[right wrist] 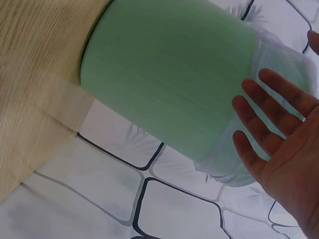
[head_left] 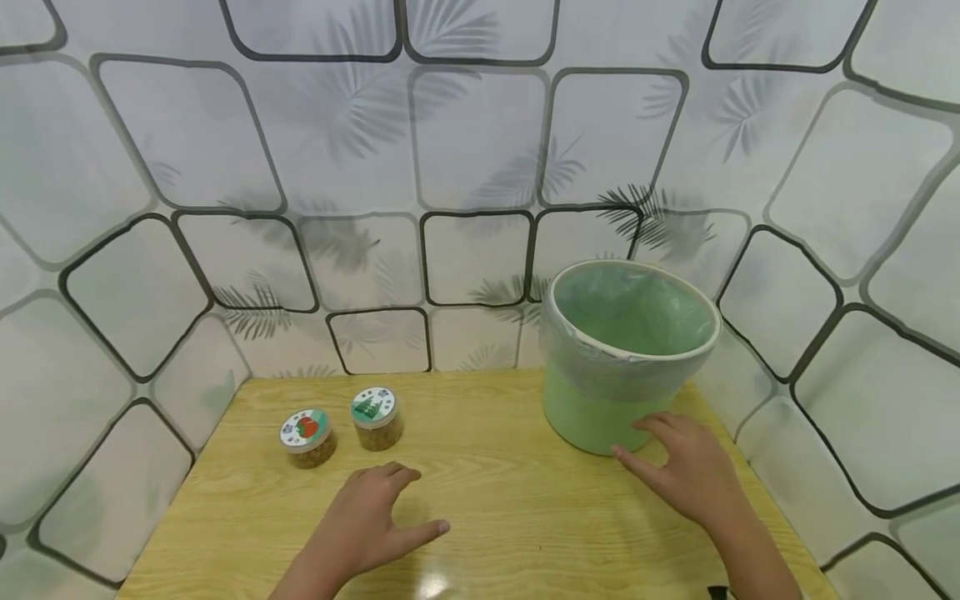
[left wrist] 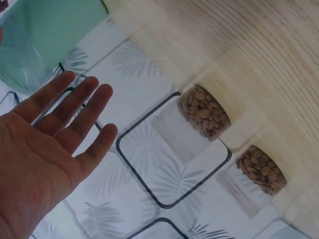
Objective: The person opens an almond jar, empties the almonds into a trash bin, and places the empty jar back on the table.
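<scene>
My left hand (head_left: 358,527) hovers over the front of the table, fingers extended and thumb spread, holding nothing. Beyond it stand two clear jars of brown nut-like pieces: one jar (head_left: 308,438) with a tomato picture on its lid, another jar (head_left: 377,419) with a green leafy picture. In the left wrist view the jars show brown pieces (left wrist: 203,112) in their lower part. My right hand (head_left: 693,471), fingers loosely extended, is in front of a green bin (head_left: 600,408) and holds nothing. A thin clear liner (right wrist: 234,144) is folded over the bin's rim.
The light wood table (head_left: 480,500) ends at a wall covering (head_left: 480,150) with dark rounded outlines and grey leaves, which also rises along both sides. The bin stands at the table's back right, close to the wall.
</scene>
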{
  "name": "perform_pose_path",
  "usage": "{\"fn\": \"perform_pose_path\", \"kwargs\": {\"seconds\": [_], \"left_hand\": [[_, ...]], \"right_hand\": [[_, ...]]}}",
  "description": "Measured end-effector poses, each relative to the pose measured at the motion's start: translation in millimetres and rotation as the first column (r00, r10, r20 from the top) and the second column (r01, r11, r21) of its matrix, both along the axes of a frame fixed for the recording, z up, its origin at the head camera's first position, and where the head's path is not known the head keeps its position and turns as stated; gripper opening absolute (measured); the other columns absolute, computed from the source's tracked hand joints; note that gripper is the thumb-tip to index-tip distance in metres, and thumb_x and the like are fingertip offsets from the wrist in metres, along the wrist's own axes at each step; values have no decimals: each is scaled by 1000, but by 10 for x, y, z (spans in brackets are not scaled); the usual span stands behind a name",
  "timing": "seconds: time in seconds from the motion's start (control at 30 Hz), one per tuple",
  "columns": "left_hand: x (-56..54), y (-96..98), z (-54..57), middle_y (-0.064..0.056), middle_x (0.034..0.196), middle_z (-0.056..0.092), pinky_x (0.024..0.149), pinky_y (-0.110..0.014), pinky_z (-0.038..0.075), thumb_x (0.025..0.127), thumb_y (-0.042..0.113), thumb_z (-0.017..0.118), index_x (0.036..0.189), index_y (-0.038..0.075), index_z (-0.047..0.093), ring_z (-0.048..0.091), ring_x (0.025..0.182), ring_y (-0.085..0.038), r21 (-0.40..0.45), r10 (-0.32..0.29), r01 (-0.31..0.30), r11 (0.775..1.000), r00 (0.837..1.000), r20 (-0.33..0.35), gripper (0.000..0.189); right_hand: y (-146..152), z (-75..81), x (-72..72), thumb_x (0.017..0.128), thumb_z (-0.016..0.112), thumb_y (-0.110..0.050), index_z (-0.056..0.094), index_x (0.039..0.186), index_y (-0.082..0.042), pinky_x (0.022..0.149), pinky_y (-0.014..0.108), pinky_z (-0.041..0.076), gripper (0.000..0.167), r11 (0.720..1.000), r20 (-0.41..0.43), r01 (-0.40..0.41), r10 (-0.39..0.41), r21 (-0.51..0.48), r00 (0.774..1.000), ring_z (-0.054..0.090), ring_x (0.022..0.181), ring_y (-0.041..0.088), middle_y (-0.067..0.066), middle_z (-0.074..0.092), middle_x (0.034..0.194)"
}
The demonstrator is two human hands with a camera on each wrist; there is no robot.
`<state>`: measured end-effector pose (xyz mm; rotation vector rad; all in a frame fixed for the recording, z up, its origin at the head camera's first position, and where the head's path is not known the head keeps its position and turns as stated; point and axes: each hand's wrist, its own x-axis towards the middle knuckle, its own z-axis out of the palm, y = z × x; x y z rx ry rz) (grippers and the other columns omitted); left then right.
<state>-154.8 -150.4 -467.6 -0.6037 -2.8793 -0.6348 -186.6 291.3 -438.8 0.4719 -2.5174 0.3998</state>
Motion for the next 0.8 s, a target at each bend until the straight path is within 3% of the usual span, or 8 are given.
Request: {"fn": "perform_pose_path", "kwargs": {"seconds": [0.2,0.4,0.8], "left_hand": [[-11,24,-24,-2,117,78,100,-54,57,84,84,66,120,15,78,73,108,-24,-14,-4,4,1000,999,-53,79],[-35,41,0,0,117,78,102,-54,55,83,87,65,119,17,79,72,109,-24,-23,11,-13,1000,999,-51,80],[-65,73,42,1,120,75,100,-54,56,84,75,76,118,17,79,69,116,-23,30,-16,19,999,995,-95,68]], "right_hand": [[53,27,2,81,91,-39,80,108,-6,80,58,61,44,1000,-45,10,-10,1,999,76,94,36,12,80,105],[105,66,-3,80,92,-36,79,111,-5,83,62,58,46,999,-74,22,-25,-32,997,75,97,40,14,79,108],[176,95,3,77,93,-32,78,110,-3,81,63,57,47,996,-135,49,-58,-70,989,74,95,42,15,79,107]]}}
